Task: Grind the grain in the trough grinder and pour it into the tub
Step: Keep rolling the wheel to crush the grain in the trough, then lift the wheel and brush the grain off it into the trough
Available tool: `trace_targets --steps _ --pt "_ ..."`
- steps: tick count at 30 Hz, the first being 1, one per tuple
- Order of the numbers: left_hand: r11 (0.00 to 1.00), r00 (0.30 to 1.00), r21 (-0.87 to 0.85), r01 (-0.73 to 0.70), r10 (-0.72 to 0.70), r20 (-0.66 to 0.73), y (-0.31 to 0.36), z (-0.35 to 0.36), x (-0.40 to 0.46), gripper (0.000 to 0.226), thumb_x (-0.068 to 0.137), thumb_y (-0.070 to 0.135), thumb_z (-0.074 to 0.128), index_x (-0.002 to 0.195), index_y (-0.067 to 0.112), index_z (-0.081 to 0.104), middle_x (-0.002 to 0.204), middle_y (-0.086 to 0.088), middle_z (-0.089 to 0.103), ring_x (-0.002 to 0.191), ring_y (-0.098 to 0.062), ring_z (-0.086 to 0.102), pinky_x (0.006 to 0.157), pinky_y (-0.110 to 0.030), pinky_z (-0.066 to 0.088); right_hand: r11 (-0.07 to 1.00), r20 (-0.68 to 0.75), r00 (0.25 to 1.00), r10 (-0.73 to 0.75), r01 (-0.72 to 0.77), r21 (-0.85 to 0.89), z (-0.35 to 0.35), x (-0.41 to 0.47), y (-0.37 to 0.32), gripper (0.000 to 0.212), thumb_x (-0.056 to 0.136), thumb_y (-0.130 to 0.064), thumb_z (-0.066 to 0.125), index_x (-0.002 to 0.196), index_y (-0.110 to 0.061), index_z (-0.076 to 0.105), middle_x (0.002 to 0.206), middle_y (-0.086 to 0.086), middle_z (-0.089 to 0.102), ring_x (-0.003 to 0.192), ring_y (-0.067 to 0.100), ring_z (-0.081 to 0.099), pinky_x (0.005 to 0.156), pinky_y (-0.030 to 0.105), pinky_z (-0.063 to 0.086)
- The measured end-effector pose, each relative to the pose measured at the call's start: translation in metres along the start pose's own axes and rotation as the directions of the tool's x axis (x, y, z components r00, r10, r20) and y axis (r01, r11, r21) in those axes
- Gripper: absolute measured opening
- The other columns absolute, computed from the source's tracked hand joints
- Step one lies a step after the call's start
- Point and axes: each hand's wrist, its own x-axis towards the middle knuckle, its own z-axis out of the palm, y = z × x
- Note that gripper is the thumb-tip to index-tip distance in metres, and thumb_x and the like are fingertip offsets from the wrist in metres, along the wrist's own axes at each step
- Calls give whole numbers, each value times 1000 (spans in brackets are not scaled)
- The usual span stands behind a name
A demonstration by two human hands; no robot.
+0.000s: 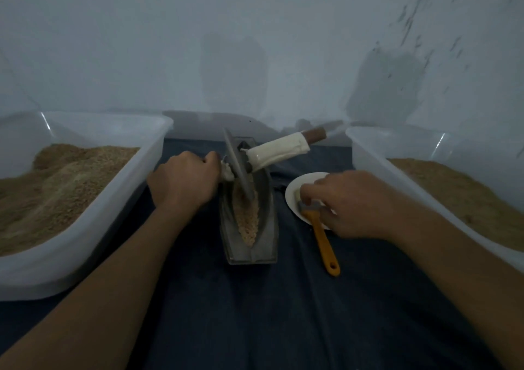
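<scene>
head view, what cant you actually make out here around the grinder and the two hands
- Left handle of the grinding wheel: the left hand wraps it.
- Brush head on the white plate: the right hand covers it; whether the hand grips the brush is unclear.
- Both tubs: cut off by the frame edges.
- Grain fineness: too dim and blurred.

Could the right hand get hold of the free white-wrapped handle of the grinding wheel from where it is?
Probably yes. The right hand is at the white plate, touching the orange-handled brush. The wrapped handle sticks up to the right of the trough, with nothing between; it would have to leave the brush first.
</scene>
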Motion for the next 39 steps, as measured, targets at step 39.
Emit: trace_targets --steps 39 --pt "712 855 -478 514 -383 350 -5 -18 2 49 97 49 30 107 15 64 96 -11 62 87 -33 61 88 -47 53 655 -525 629 573 33 755 22 117 -22 9 90 -21 64 81 -22 65 60 -5 60 58 11 60 50 30 47"
